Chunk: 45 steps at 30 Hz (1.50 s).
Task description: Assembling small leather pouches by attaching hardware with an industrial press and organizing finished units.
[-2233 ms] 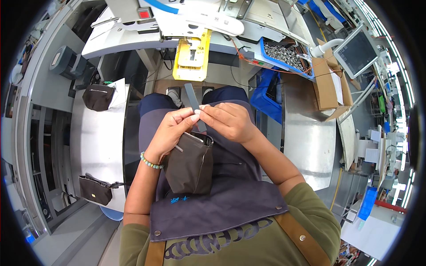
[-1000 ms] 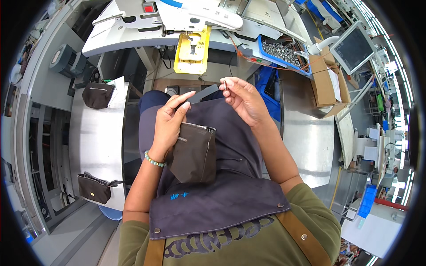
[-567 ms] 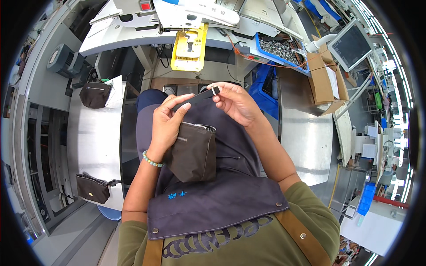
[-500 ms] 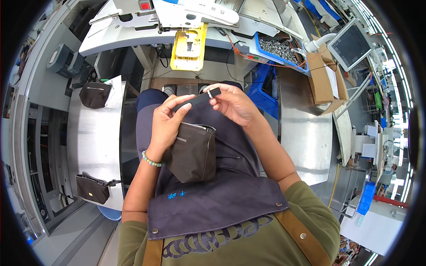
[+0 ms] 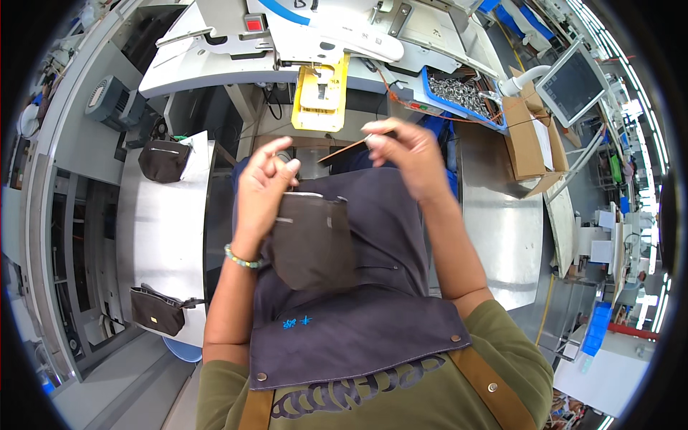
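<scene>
**Strap pulled up from a pouch on the lap**

A dark brown pouch (image 5: 313,240) lies on the apron (image 5: 358,315) over the person's lap. The left hand (image 5: 264,175) pinches its top edge with curled fingers; the right hand (image 5: 405,150) pinches the end of a thin brown strap (image 5: 347,149) — raised toward the yellow machine part (image 5: 320,93). Two more pouches (image 5: 163,159) sit on the steel desk (image 5: 161,236) to the left. A risk, as I judge it: the strap is held only at its tip, so a tug could slip it free.

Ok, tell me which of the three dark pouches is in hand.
The dark pouch on the lap, under the left hand; the other two pouches lie untouched on the metal table.
</scene>
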Motion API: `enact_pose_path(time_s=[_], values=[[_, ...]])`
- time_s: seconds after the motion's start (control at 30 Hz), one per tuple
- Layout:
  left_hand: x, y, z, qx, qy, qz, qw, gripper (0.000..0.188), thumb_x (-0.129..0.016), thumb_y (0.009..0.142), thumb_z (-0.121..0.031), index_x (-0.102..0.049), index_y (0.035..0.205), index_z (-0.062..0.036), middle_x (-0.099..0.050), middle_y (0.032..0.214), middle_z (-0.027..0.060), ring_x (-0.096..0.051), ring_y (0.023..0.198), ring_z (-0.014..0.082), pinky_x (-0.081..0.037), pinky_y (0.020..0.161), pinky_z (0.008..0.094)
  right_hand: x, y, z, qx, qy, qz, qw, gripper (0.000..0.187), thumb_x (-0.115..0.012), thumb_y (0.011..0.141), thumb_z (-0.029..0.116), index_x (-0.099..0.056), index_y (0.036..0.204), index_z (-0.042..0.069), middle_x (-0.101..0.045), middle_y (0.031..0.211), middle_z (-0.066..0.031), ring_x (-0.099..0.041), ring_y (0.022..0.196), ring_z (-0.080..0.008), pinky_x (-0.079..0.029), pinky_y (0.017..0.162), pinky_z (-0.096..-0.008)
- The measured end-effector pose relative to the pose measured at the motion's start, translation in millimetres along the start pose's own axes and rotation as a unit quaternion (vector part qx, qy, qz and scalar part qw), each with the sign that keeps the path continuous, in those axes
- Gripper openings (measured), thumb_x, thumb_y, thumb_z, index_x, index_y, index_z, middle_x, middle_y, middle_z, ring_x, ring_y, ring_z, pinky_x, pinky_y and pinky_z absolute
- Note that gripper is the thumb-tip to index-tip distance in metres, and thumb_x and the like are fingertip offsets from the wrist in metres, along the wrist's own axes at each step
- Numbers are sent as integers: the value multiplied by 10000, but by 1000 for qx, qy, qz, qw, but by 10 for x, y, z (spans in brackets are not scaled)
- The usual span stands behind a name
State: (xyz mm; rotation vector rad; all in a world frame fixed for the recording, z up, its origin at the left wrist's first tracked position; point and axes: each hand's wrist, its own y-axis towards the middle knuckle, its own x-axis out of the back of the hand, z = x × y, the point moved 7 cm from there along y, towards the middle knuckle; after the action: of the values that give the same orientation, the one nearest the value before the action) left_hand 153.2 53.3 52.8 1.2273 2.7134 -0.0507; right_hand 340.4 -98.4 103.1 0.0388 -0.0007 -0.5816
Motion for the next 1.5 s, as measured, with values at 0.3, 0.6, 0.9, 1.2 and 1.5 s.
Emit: enact_pose_path(time_s=[0.3,0.6,0.9,1.2,1.5], values=[[181,1000,-256,-1,131,111,985,704,-675,991,-207,-324,1551,35,-562,766,-27,-527,732,48,-432,710,208,422,1176,685,106,-74,-46,991,277,-648,1000,203,-706,1177,-1,-704,881,-47,-634,744,-98,-515,707,-245],[11,1491,-22,22,131,233,963,282,-604,1048,-300,-561,903,-61,-490,705,-53,-428,668,48,-385,640,230,-26,1733,679,35,-166,86,982,238,-695,943,81,-703,1158,-20,-760,997,-82,-678,858,-100,-548,810,-292],[91,1472,18,-4,92,194,977,395,-546,1078,-265,-450,731,-102,-380,667,-81,-317,620,43,-300,566,238,-34,1764,455,259,-213,165,928,163,-734,911,134,-718,1007,4,-728,817,-84,-610,665,-126,-532,644,-311],[6,637,127,56,111,229,965,375,-559,1066,-346,-620,810,-79,-409,607,-87,-354,562,17,-298,539,212,421,2023,145,140,-474,103,863,279,-769,874,265,-755,1067,63,-681,757,-63,-618,694,-147,-488,576,-323],[-193,-563,76,-239,410,285,833,566,-667,927,-499,-650,603,-35,-602,580,78,-623,655,264,-511,643,396,-122,1560,512,344,-478,162,792,358,-749,911,122,-684,1251,28,-730,1138,-155,-685,996,-237,-570,854,-352]])
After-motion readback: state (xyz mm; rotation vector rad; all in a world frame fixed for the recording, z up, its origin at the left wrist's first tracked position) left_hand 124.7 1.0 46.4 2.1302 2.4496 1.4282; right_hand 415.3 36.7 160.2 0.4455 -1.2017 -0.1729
